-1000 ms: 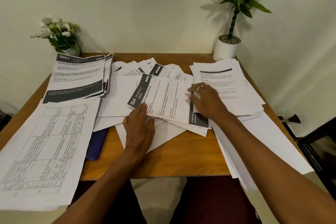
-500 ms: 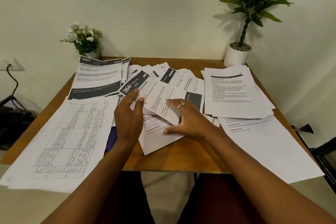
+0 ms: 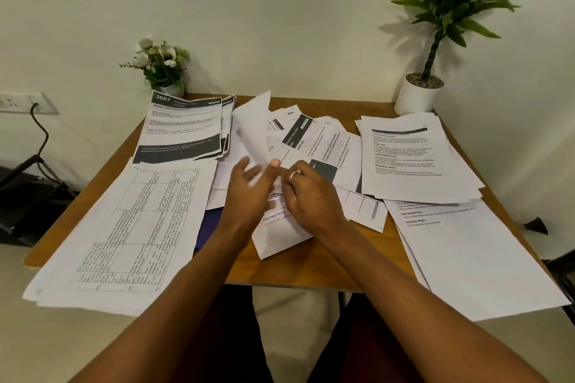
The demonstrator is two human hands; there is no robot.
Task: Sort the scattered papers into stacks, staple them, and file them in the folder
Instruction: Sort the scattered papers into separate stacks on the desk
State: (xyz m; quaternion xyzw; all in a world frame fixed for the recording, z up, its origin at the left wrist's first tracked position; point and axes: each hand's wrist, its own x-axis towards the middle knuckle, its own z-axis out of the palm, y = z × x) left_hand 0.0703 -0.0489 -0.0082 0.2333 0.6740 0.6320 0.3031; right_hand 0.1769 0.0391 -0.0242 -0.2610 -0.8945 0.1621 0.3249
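Holding a raised sheet (image 3: pixel 253 130) at frame centre: left hand (image 3: pixel 249 193) pinches it between thumb and fingers, tilted above the scattered papers (image 3: pixel 323 140). Right hand (image 3: pixel 311 199) is just beside, fingers curled at the sheet's lower edge; blur hides whether it grips. 3667 stack (image 3: pixel 183 130) upper left, plain stack (image 3: pixel 410 158) right. Blue folder (image 3: pixel 210 227) peeks from under papers on the desk (image 3: pixel 311 270).

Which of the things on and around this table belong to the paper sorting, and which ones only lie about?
Part of the job: lifted sheet, pinched by the left hand; right hand beside it; scattered papers mid-table; 3667 stack; grid-table stack; rear right stack; front right stack; blue folder, half under papers.
Only lying about: flower pot; potted plant; wall socket with cable.
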